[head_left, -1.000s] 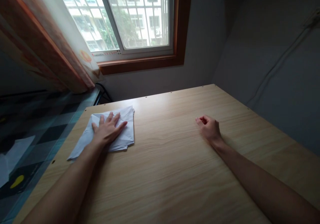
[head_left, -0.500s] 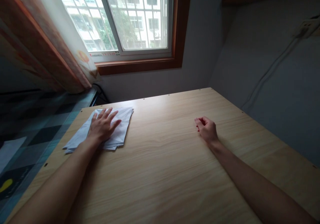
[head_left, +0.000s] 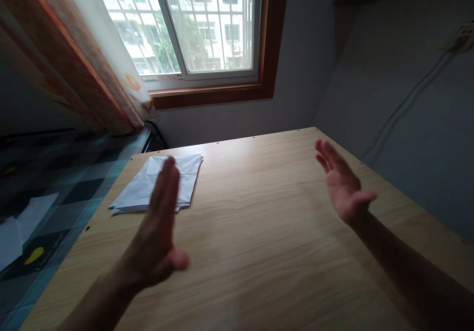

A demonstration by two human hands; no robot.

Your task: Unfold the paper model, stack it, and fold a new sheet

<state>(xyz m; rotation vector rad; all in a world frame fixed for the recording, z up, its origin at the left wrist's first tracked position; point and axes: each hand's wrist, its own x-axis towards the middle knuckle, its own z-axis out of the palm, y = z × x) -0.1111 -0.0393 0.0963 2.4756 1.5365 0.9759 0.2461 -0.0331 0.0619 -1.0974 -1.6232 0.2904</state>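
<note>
A stack of creased white paper sheets (head_left: pixel 140 188) lies on the far left of the wooden tabletop (head_left: pixel 240 222). My left hand (head_left: pixel 159 227) is raised in front of the stack, turned on edge, its fingers straight and its thumb held apart; it hides part of the paper. Over the right side of the tabletop, my right hand (head_left: pixel 342 185) is also lifted, palm turned inward, fingers stretched out and thumb spread. Both hands are somewhat blurred, and neither holds anything.
To the left is a bed with a checked cover (head_left: pixel 92 173), where more white paper (head_left: pixel 33 217) lies. Behind the table are a barred window (head_left: pixel 215 25) and a flowered curtain (head_left: pixel 92 74). A cable (head_left: pixel 403 104) runs down the right wall.
My left hand has come off the paper stack and moved up and nearer to me. My right hand has risen from the tabletop, shifted right and opened from a fist.
</note>
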